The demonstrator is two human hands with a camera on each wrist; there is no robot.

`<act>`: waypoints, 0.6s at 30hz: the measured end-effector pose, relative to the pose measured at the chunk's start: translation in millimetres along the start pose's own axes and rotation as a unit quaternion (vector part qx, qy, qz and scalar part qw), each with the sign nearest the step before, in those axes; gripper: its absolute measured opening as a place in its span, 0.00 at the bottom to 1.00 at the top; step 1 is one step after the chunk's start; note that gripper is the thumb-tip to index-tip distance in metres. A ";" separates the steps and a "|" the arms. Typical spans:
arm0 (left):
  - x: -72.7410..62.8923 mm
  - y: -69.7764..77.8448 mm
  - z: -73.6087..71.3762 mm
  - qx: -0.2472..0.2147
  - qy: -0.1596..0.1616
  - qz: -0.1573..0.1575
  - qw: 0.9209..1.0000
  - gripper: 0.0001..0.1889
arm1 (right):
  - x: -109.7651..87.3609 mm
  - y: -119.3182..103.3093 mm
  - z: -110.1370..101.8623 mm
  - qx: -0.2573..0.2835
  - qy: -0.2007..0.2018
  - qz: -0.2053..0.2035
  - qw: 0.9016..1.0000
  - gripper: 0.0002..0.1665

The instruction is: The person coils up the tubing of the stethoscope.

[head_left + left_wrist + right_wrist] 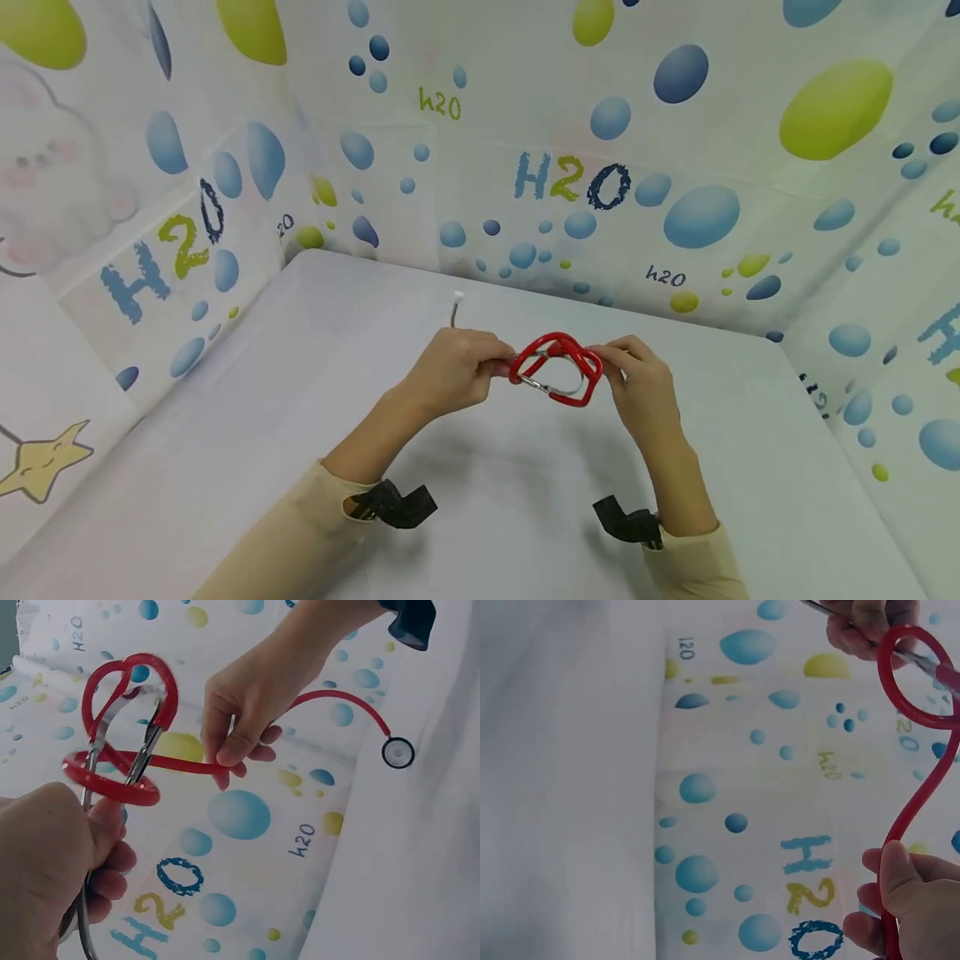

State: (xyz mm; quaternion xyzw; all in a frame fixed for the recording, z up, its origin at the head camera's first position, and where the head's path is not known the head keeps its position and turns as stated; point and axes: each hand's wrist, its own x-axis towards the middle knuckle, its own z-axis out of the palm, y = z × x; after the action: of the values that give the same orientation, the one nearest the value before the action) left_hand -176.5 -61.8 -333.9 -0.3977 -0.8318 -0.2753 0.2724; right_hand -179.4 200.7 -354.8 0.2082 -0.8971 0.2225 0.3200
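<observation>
A stethoscope with red tubing (187,765) is held up in the air between both hands. My left hand (461,367) grips its metal ear tubes (142,756), and a white eartip (459,296) sticks up beyond that hand in the head view. The red tubing loops around the metal tubes close to the left fingers. Farther along, my right hand (641,383) pinches the tubing between thumb and fingers. Past the right hand, the round chest piece (397,752) hangs at the tubing's end in the left wrist view. Part of the ear tubes is hidden by the left hand.
Beneath the hands lies a white tabletop (510,517). White walls (495,117) printed with blue and green drops and "H2O" lettering stand at the back and both sides. Black straps (397,506) are worn at the wrists, over beige sleeves.
</observation>
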 end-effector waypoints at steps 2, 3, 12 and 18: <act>0.1 -3.0 -2.3 0.010 0.026 -0.022 0.999 0.05 | -0.5 -3.0 1.5 0.006 -0.020 -0.021 1.000 0.11; 0.2 -4.2 -3.6 0.017 0.038 -0.034 0.999 0.05 | -0.4 -4.3 2.0 0.009 -0.031 -0.034 0.999 0.12; 0.2 -8.4 -8.0 0.067 0.068 -0.104 0.990 0.06 | -1.1 -16.2 2.3 0.006 -0.169 -0.036 0.985 0.23; -1.4 -9.9 -8.1 0.084 0.070 -0.143 0.984 0.06 | -0.9 -37.0 -0.1 -0.010 -0.257 0.011 0.966 0.27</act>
State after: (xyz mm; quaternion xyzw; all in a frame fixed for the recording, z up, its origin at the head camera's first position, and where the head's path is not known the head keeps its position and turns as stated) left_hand -181.8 -73.2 -331.6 -0.2298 -0.8792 -0.2677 0.3202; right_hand -159.6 170.8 -345.5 0.2455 -0.9535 0.1562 0.0781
